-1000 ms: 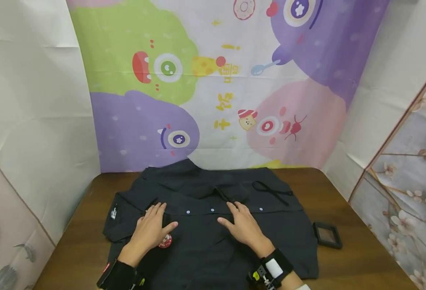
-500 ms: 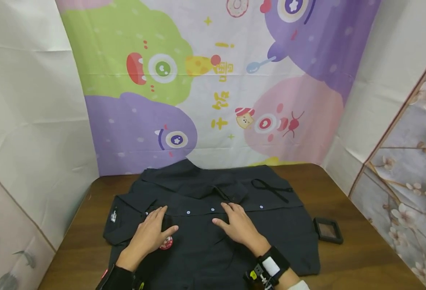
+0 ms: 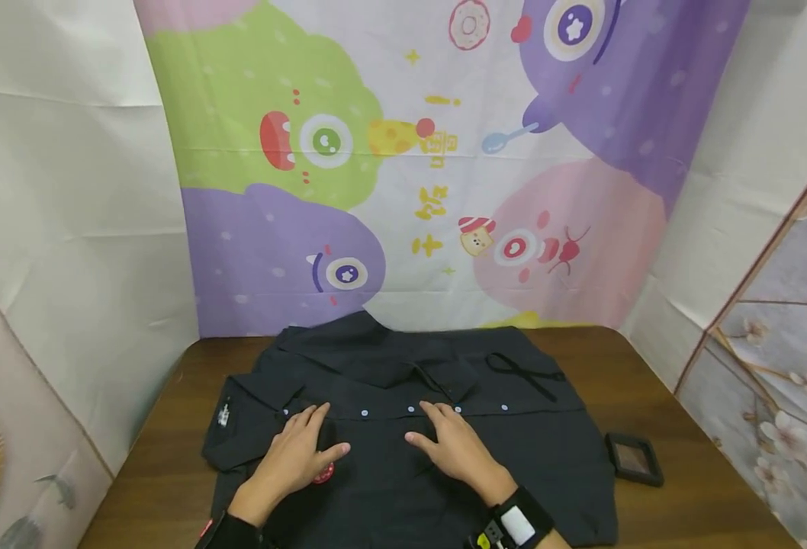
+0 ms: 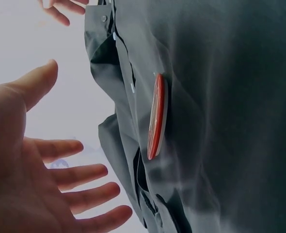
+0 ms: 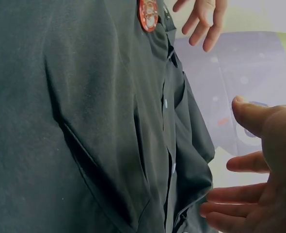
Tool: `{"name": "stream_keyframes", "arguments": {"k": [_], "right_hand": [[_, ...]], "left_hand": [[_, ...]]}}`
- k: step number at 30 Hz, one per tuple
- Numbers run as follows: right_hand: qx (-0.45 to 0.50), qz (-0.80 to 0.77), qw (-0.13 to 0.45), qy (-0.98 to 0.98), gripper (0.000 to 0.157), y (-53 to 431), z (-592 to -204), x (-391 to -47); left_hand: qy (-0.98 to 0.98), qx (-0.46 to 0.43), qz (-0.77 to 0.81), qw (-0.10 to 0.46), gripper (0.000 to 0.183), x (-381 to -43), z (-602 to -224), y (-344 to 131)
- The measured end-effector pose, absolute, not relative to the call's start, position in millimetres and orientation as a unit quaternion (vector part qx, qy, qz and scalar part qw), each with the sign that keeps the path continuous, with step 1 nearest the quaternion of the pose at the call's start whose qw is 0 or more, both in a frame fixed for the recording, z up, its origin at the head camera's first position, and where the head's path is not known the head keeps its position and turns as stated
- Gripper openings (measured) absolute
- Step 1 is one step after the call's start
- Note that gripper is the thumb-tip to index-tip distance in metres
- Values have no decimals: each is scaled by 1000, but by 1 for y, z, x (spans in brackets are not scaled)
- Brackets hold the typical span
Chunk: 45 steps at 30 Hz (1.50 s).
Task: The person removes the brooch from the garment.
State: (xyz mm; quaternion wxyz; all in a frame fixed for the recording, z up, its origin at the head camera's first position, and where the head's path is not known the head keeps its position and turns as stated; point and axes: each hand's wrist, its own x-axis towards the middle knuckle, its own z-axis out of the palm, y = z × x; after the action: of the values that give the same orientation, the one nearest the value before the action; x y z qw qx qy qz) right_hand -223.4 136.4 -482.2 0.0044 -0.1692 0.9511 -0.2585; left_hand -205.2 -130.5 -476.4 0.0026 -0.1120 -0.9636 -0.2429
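Observation:
A dark short-sleeved shirt (image 3: 390, 488) lies spread over the table, its row of small white buttons (image 3: 364, 412) running crosswise. My left hand (image 3: 294, 457) is over the shirt's left part, fingers extended and thumb apart. Partly behind that hand in the head view is a round red badge (image 4: 156, 116), which sits flat on the cloth. My right hand (image 3: 454, 446) is right of centre, near the buttons, its fingers also extended. Both wrist views show a gap between the hands and the fabric; neither hand holds anything.
The brown wooden table (image 3: 170, 427) shows around the shirt. A small black square frame (image 3: 644, 478) lies beside the shirt's right edge. A thin black ribbon (image 3: 541, 374) rests on the shirt's upper right. Behind the table hangs a cartoon-printed cloth (image 3: 403, 297).
The head view has shifted slightly. My right hand has moved a little left relative to the shirt's buttons, while my left hand stays about where it was. The shirt lies unchanged.

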Motion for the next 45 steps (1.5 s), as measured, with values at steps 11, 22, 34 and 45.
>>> {"name": "stream_keyframes", "arguments": {"k": [11, 22, 34, 45], "right_hand": [[-185, -256, 13, 949, 62, 132, -485, -222], [-177, -261, 22, 949, 64, 132, -485, -221], [-192, -274, 26, 942, 68, 122, -488, -223], [-206, -278, 20, 938, 63, 116, -490, -224]], "left_hand": [[-963, -107, -248, -17, 76, -202, -481, -130], [-955, -113, -273, -36, 75, -203, -483, -129], [-961, -103, -253, -28, 76, -200, -484, -133], [-962, -98, -254, -29, 75, -199, -483, -134]]}}
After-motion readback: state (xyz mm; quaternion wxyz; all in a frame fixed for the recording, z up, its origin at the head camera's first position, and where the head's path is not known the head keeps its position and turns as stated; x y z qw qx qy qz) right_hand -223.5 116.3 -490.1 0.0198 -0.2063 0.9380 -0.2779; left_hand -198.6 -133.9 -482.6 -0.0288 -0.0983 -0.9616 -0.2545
